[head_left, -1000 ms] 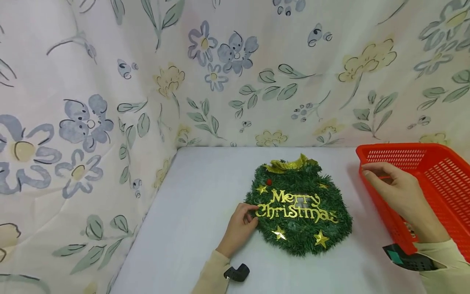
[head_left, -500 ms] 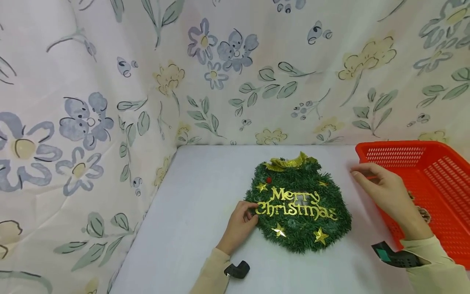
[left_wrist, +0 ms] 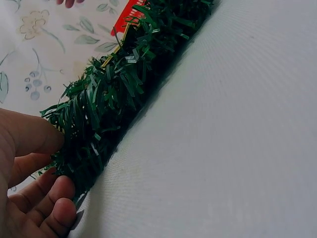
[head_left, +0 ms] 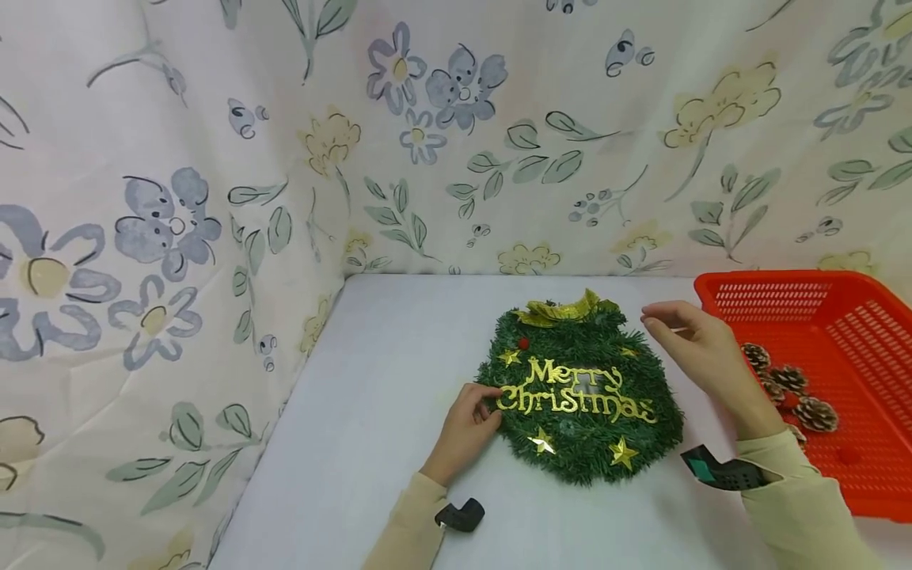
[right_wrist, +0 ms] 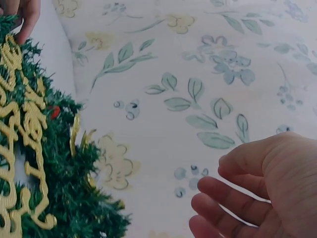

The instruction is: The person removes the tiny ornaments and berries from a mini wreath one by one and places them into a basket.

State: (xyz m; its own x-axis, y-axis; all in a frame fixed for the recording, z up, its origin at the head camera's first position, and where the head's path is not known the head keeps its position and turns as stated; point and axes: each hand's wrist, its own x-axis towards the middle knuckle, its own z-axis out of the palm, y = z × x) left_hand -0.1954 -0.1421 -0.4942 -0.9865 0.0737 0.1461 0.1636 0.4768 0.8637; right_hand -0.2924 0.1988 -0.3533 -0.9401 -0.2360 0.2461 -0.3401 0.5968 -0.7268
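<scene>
A green tinsel wreath point(head_left: 580, 443) with gold "Merry Christmas" lettering, gold stars and a gold bow lies flat on the white table point(head_left: 385, 380). My left hand point(head_left: 488, 408) pinches the wreath's left edge; in the left wrist view my thumb lies on top of the wreath point(left_wrist: 114, 94) and my fingers point(left_wrist: 54, 210) curl under its tinsel. My right hand point(head_left: 659, 323) hovers just above the wreath's upper right edge with relaxed fingers and holds nothing. In the right wrist view the right hand point(right_wrist: 213, 198) is loosely spread beside the wreath point(right_wrist: 54, 188).
A red plastic basket point(head_left: 769, 286) stands at the right of the table with several pine cones point(head_left: 791, 388) inside. Floral cloth point(head_left: 214, 198) walls the table at the left and back.
My right hand has moved left from the basket's rim to above the wreath's upper right edge, which uncovers the pine cones. The left hand has kept its hold.
</scene>
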